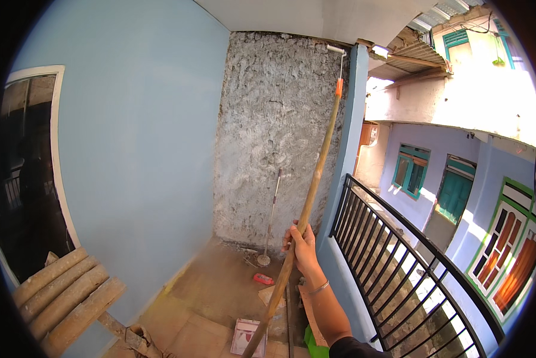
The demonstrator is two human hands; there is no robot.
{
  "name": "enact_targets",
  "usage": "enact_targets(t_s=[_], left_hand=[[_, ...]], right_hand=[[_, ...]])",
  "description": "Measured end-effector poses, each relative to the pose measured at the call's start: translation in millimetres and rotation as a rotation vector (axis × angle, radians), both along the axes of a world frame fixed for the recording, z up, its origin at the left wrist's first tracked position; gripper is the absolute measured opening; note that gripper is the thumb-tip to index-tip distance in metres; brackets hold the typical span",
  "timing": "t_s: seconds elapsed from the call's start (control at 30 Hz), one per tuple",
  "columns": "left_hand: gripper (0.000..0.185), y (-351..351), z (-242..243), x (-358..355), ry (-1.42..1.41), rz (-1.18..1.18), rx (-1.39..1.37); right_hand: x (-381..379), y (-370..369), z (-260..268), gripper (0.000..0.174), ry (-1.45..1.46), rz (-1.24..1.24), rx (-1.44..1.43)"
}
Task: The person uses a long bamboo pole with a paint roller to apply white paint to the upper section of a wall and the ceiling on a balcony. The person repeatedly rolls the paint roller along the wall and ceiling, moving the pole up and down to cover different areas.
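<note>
My right hand (302, 246) is wrapped around a long wooden pole (315, 190) that rises from the bottom of the view. Fixed to its upper end by an orange handle (339, 87) is a paint roller with a white sleeve (336, 49). The roller is at the top right of a rough, grey patchy wall (272, 112), close under the ceiling; whether it touches the wall I cannot tell. Below the pole, a paint tray (238, 335) lies on the floor, partly covered by it. My left hand is out of view.
A bamboo bench (66, 295) stands at lower left beside the smooth blue wall (138, 134). A black metal railing (397, 250) runs along the right. A long-handled tool (274, 201) leans on the rough wall. On the floor are a red object (263, 279) and green material (315, 343).
</note>
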State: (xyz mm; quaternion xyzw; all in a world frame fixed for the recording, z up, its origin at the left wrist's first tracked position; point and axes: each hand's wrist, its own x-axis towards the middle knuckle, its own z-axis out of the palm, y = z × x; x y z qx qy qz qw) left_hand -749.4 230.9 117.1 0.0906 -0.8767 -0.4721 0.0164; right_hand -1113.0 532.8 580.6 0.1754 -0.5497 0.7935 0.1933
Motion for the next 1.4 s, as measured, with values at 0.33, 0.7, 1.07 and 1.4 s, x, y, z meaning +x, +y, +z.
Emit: enact_targets(t_s=[0.33,0.7,1.07,1.4], left_hand=[[0.023,-124,-28,495,-0.715,0.511,-0.678],[0.014,-41,249,740,-1.235,0.669,-1.052],[0.005,20,342,746,-1.218,0.474,-1.627],[0.012,5,331,668,-1.267,0.659,-0.821]], right_hand=[[74,-50,-260,0.030,-0.954,0.113,-0.213],[357,-163,-537,0.017,-1.697,0.445,-0.185],[368,-171,-661,0.022,-1.727,0.395,0.310],[291,-167,-647,0.031,-1.677,0.208,0.304]])
